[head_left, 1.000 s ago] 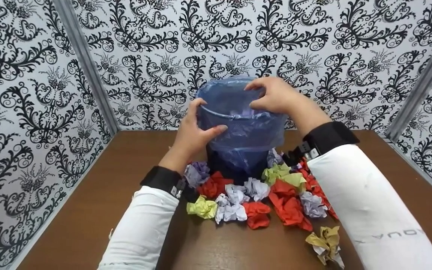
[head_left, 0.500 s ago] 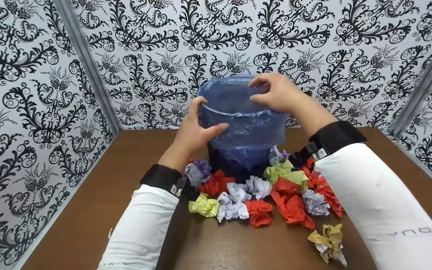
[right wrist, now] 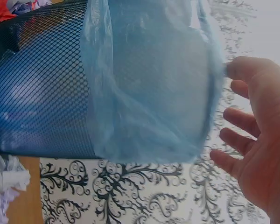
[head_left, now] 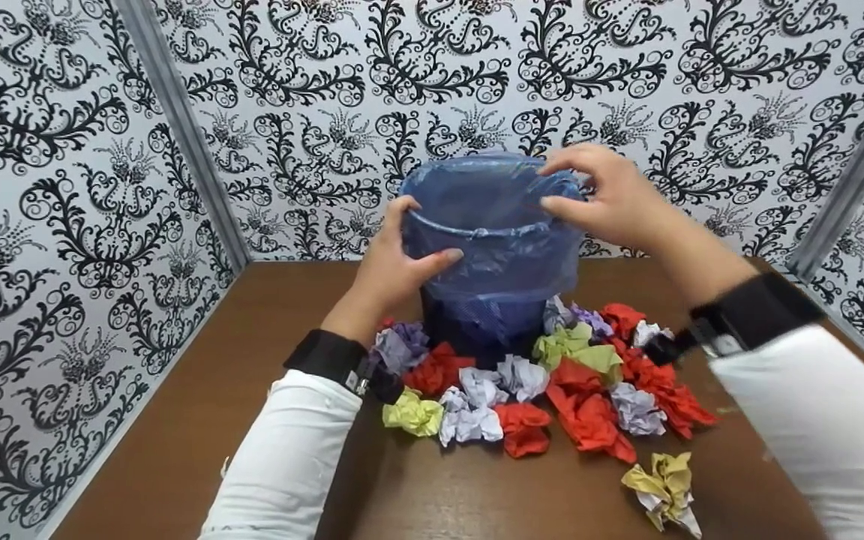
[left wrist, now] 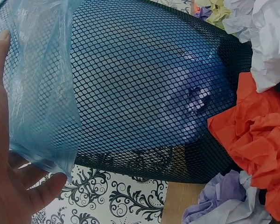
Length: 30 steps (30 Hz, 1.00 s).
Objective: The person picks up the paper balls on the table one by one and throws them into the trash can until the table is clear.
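A dark mesh wastebasket (head_left: 477, 326) stands upright on the table, lined with a blue plastic bag (head_left: 503, 266) folded over its rim. Crumpled pale paper (left wrist: 198, 100) shows through the mesh low inside it in the left wrist view. My left hand (head_left: 394, 262) holds the basket's upper left side, thumb across the bag at the front and index finger at the rim. At the right of the rim my right hand (head_left: 612, 199) has its fingers spread and nothing in them. The right wrist view shows its fingertips (right wrist: 224, 156) just off the bag's edge.
Crumpled paper balls ring the basket's foot: red (head_left: 589, 412), lilac (head_left: 638, 411), yellow-green (head_left: 411, 414) and purple (head_left: 400, 346). A mustard ball (head_left: 664, 491) lies nearer on the brown table (head_left: 252, 390). Patterned walls (head_left: 312, 135) stand behind and at the sides.
My right hand has moved right, from above the basket's opening to its right rim. A pale paper seen inside the basket earlier has gone from the head view. The left hand keeps its hold.
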Motion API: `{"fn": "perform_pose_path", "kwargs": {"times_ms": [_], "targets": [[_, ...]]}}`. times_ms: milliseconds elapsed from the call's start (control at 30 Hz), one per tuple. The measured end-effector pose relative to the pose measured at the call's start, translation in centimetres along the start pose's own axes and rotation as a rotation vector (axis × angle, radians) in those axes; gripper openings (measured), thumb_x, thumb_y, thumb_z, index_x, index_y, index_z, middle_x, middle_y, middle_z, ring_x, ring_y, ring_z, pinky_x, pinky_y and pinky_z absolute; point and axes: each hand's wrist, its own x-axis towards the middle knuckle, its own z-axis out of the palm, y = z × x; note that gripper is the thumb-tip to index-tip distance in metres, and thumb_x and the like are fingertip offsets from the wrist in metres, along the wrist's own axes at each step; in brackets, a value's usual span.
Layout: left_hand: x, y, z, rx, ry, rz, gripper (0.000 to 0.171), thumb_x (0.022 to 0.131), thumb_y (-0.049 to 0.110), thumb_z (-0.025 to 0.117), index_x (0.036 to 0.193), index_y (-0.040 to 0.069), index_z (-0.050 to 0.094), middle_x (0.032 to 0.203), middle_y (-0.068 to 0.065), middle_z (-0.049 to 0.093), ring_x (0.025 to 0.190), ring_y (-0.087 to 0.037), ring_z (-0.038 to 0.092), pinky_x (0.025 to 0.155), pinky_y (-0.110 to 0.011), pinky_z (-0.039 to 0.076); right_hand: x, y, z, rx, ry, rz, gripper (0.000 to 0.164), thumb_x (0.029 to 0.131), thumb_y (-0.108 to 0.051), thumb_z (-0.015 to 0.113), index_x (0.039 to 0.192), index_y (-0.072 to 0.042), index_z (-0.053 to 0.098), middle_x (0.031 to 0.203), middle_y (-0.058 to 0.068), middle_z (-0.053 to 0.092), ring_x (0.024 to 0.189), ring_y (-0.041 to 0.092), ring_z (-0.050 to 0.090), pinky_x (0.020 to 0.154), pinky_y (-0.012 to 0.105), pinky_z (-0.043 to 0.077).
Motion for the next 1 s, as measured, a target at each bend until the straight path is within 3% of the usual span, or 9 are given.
{"fn": "perform_pose_path", "kwargs": {"times_ms": [100,333,500,600,833,1000], "targets": [[0.1,0.1,0.0,-0.003,0.002,0.003,0.094,0.061,0.073,0.085,0.135,0.039,0.039,0.13,0.001,0.062,0.113,-0.017,0.066,0.099,-0.043,0.056,-2.1,0.4,-1.2,-0.042,-0.012,-0.037,0.042,0.096,-0.033,0.072,0.132,-0.014,0.063,0.143,0.009,0.059,0.131,0.032,0.054,0.102,0.062,0.049],[0.1,-0.2,0.2,-0.017,0.01,0.026,0.088,0.065,0.068,0.087,0.133,0.036,0.04,0.126,0.002,0.064,0.111,-0.018,0.066,0.098,-0.043,0.055,-8.4,2.5,-2.5,-0.162,-0.103,-0.094,0.049,0.091,-0.027,0.079,0.134,-0.013,0.062,0.135,0.005,0.065,0.126,0.026,0.059,0.106,0.053,0.049],[0.0,-0.3,0.1,-0.032,0.01,0.016,0.09,0.063,0.069,0.088,0.134,0.038,0.04,0.127,0.005,0.063,0.112,-0.016,0.066,0.099,-0.044,0.055,-12.6,4.7,-2.1,-0.18,-0.199,0.031,0.056,0.089,-0.033,0.081,0.138,-0.015,0.059,0.142,0.012,0.061,0.124,0.035,0.06,0.101,0.06,0.05],[0.0,-0.3,0.2,-0.039,0.007,0.018,0.09,0.064,0.068,0.088,0.135,0.037,0.04,0.128,0.005,0.063,0.112,-0.017,0.066,0.099,-0.044,0.056,-14.7,6.2,-1.6,-0.194,-0.244,0.105,0.059,0.086,-0.036,0.083,0.137,-0.018,0.06,0.14,0.011,0.062,0.118,0.033,0.061,0.095,0.054,0.055],[0.0,-0.2,0.2,-0.016,0.009,0.018,0.092,0.063,0.068,0.088,0.136,0.036,0.04,0.13,0.005,0.062,0.115,-0.017,0.065,0.101,-0.044,0.054,-18.2,8.6,-0.2,-0.139,-0.394,0.26,0.053,0.077,-0.039,0.088,0.121,-0.017,0.066,0.112,0.004,0.069,0.099,0.019,0.064,0.079,0.026,0.056],[0.0,-0.3,0.2,-0.008,0.016,0.025,0.094,0.063,0.07,0.087,0.136,0.036,0.04,0.131,0.005,0.061,0.116,-0.017,0.064,0.102,-0.045,0.054,-19.5,9.5,1.1,-0.103,-0.489,0.324,0.053,0.073,-0.04,0.089,0.114,-0.015,0.066,0.107,0.005,0.07,0.094,0.016,0.063,0.076,0.027,0.055]]}}
